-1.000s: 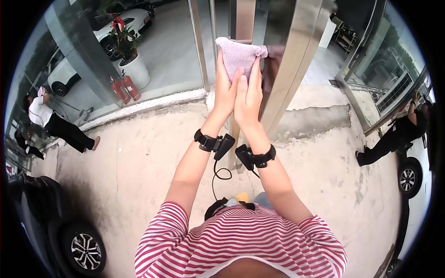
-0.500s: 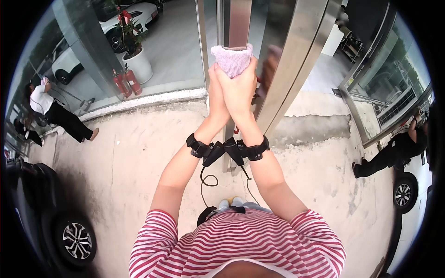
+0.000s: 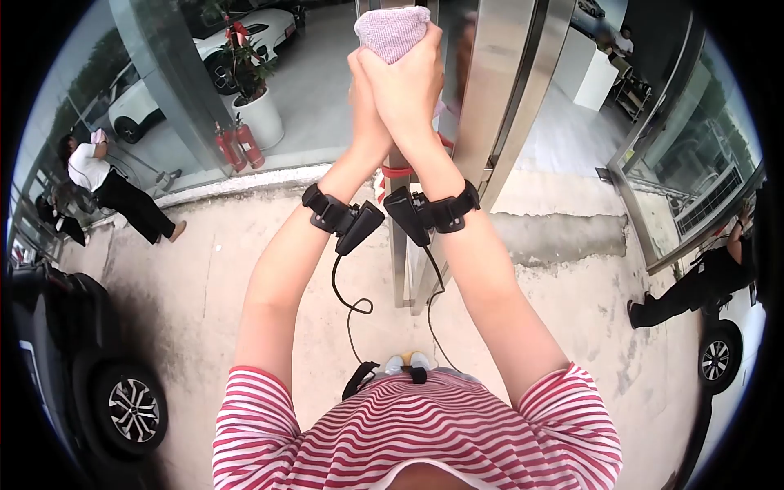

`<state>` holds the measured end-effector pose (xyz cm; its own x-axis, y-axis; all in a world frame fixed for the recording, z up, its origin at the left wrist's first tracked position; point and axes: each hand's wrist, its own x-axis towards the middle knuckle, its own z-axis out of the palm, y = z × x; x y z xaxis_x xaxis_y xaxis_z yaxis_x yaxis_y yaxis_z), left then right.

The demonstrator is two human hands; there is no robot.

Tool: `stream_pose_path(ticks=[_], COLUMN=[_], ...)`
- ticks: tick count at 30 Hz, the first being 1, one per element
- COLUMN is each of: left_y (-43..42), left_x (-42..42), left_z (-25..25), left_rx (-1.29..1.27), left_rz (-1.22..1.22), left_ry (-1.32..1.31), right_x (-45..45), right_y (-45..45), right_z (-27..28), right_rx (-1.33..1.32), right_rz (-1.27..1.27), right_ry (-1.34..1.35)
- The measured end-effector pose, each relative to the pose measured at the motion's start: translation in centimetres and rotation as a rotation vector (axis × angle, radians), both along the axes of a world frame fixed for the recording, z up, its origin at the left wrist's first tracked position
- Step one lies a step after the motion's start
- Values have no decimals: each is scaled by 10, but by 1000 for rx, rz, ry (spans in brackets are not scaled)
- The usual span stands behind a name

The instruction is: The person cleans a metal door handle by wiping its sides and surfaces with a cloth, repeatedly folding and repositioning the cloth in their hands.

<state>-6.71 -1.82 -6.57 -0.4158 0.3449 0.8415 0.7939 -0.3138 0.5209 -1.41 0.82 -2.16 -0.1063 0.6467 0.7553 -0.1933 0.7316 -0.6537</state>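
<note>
A lilac cloth [image 3: 394, 33] is bunched over the far end of my hands, against a metal upright of the glass door. My right hand [image 3: 410, 86] is wrapped around the near part of the cloth, its fingers closed. Pressed up beside it, my left hand [image 3: 367, 102] is closed on the same cloth, partly covered by the right. Behind my wrists a red band [image 3: 398, 172] shows on the upright. Black straps with small cabled devices circle both wrists.
Right of my hands stands a wide metal door frame [image 3: 490, 90]. Fire extinguishers [image 3: 249, 145] and a potted plant [image 3: 260, 118] are behind glass. One person [image 3: 122, 192] works at left, another [image 3: 694, 282] at right. A black car [image 3: 73, 351] is parked lower left.
Both hands have moved farther up and slightly left along the upright, carrying the cloth with them. The red band below them shows more now.
</note>
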Motion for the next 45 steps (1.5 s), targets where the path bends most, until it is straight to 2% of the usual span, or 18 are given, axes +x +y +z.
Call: stream_pose_path(ticks=[2,8,10,14,16,17,18,25,30,32,33,37,38,42,44,45], left_y=[-7,-5,-11,-19,-24,-30,-33,-32,-18,-12,-15,-11,-6,-9,-5,-3], left_x=[1,10,17,29,36,38,38,34,32,26,23,15,16,15,7,-1], left_z=[1,-16,-35,-83,-86,-77,-78,-85,-55,-14,14,99,110,122,120,118], left_rx=[-31,110,113,-38,-121,-179,-183,-112,39,57,15,14,7,12,14,18], left_rz=[9,126,135,41,-27,-157,-158,-12,188,173,36,-25,76,-41,-98,-114], left_ry=[15,84,52,-138,-225,-273,-261,-166,-24,-34,-133,-142,-94,-232,-226,-206], right_x=[1,6,8,6,20,24,23,16,15,9,12,6,5,-2,-16,-23], right_y=[-3,-4,-6,-7,-13,-12,-10,-10,-6,0,-3,10,13,36,50,50], right_z=[-1,-14,-37,-104,-122,-121,-114,-106,-58,-13,16,100,116,131,128,124], right_rx=[-7,-19,-61,-148,-198,-192,-179,-188,-87,-2,-25,29,44,-57,-131,-103], right_rz=[3,56,60,94,109,124,142,125,88,89,90,59,45,214,277,225], right_ry=[14,4,-49,-66,-108,-118,-115,-147,-143,-48,-72,-49,-76,-172,-147,-72])
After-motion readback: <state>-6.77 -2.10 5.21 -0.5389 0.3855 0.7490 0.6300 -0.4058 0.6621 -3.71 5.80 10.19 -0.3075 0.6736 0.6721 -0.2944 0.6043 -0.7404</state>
